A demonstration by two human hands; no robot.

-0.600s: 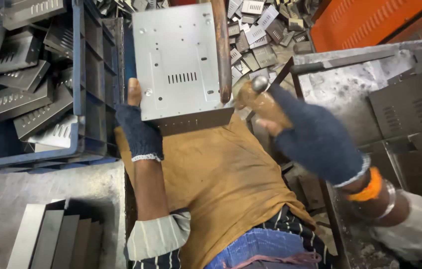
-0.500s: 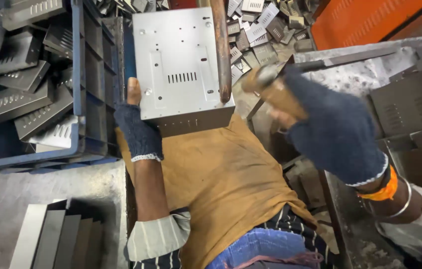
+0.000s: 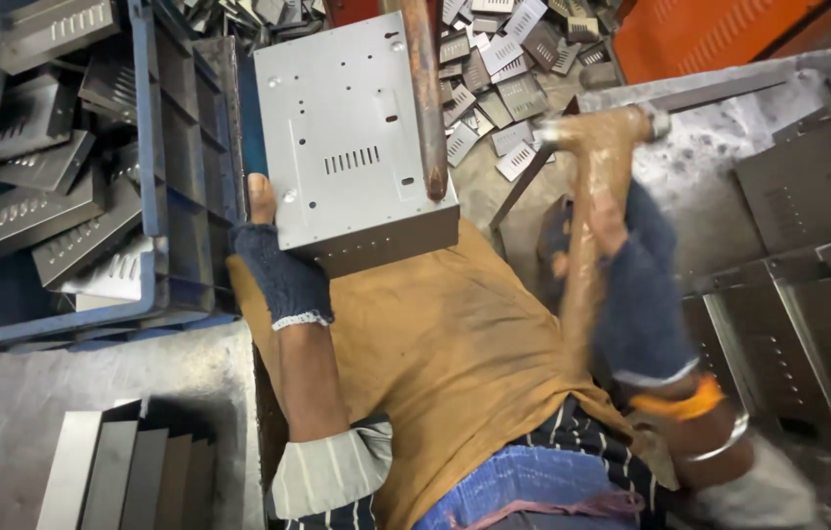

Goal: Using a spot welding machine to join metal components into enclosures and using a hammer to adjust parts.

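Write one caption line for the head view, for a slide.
Left hand holds a grey metal box on the lap; right hand grips a hammer.

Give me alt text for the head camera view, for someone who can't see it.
A gloved left hand steadies a grey metal box on a lap, while the gloved right hand holds a hammer raised beside it. A blue crate of metal parts stands at left.

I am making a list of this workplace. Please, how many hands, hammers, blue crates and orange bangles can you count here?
Hands: 2, the left hand on the grey metal box and the right hand on the hammer
Hammers: 1
Blue crates: 1
Orange bangles: 1
Total: 5
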